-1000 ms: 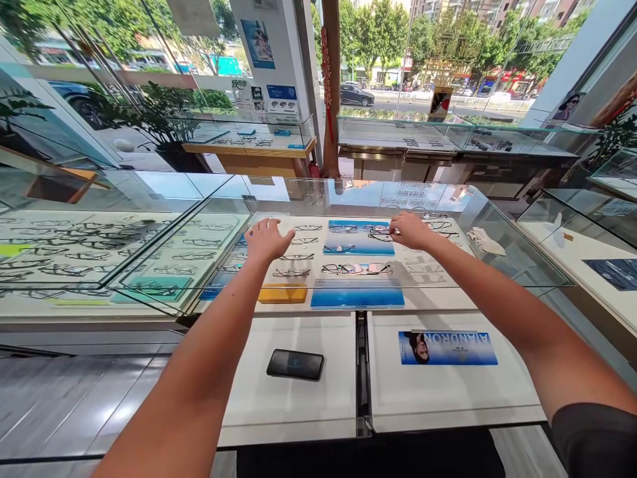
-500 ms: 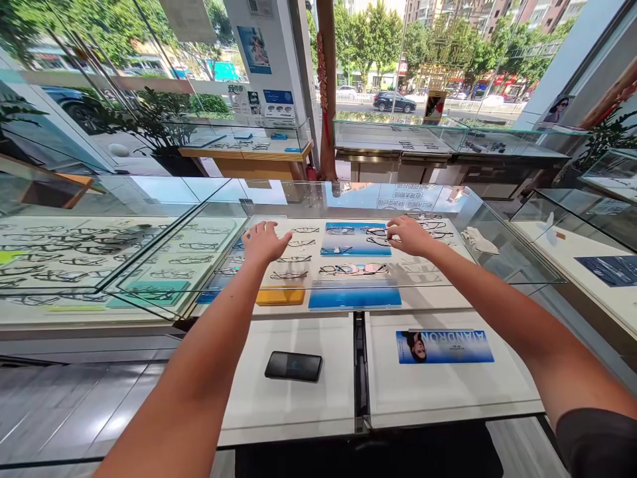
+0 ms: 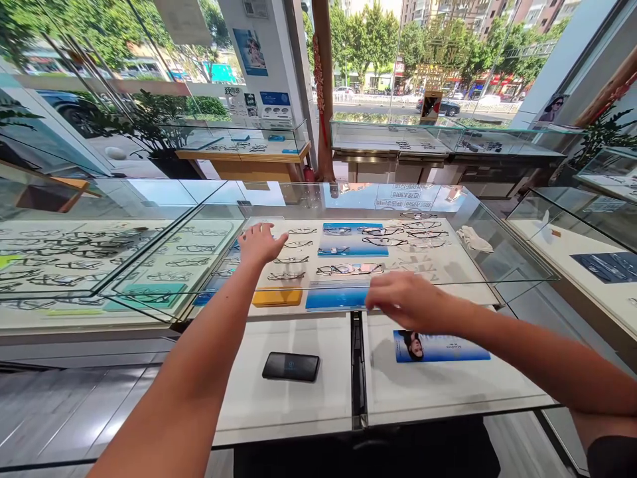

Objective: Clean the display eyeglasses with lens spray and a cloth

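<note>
"How's your grip?"
"My left hand (image 3: 261,244) is spread open; my right hand (image 3: 403,302) is curled and blurred, so I can't tell if it's holding anything."
"And the glasses (image 3: 350,269)?"
"In rows inside the glass case (image 3: 462,269), between and beyond my hands."
"Any writing?"
"My forearm (image 3: 517,348) covers much of the leaflet (image 3: 438,353) and its large lettering; the phone (image 3: 291,366) logo's too small."

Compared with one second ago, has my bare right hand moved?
Yes, your right hand has drawn back toward you, away from the far rectangular blue display mat.
</note>
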